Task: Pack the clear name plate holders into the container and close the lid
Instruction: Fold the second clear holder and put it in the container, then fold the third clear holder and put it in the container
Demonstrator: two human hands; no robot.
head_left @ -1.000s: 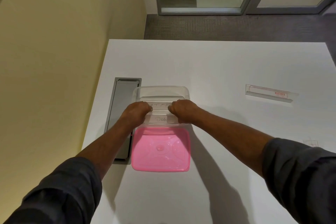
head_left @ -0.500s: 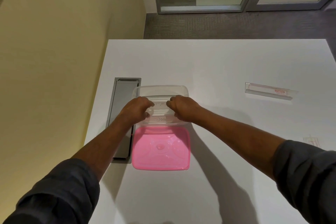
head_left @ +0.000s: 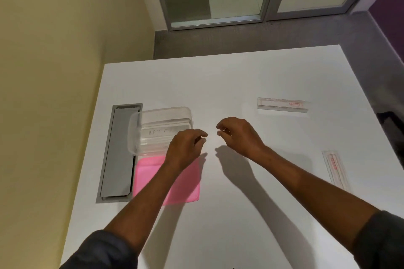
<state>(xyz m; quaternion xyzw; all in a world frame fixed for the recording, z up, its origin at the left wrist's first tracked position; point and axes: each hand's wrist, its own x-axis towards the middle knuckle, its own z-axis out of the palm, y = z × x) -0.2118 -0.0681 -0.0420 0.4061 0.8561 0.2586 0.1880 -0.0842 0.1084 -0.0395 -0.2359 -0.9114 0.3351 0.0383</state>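
Rightward, holder near table edge

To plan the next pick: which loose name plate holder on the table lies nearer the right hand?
The crosswise holder beyond the right hand; the lengthwise holder by the right edge of the table lies clearly farther.

Two loose name plate holders, one clear container, one pink lid, one grey hatch, two hands
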